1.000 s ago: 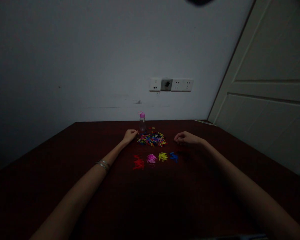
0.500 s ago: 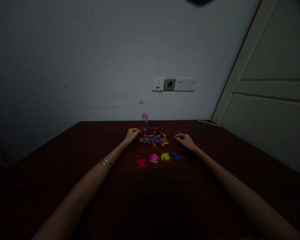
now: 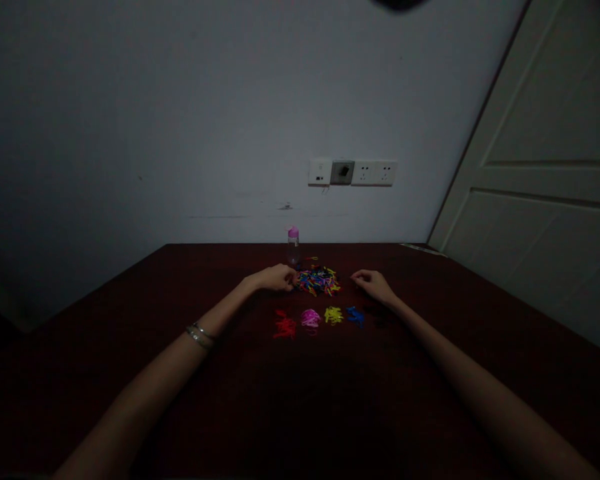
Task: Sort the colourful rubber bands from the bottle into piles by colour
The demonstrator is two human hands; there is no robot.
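Note:
A mixed heap of small multicoloured bands, which look like little hair ties, lies on the dark red-brown table. My left hand, a bracelet on its wrist, is at the heap's left edge with fingers curled down; anything in them is hidden. My right hand rests just right of the heap, thumb and fingertips drawn together, and what they hold, if anything, is too small to make out. Nearer to me lie separate small piles: red bands, pink bands, yellow bands and blue bands.
Behind the heap stands a clear bottle with a pink cap, near the wall. Dark, hardly visible bits lie below my right wrist. Wall sockets are above the table, and a pale door stands at the right.
My left hand has moved right and slightly nearer to me, onto the heap's left edge, its fingers now bent downward. The right hand stays about where it was. The view has shifted slightly.

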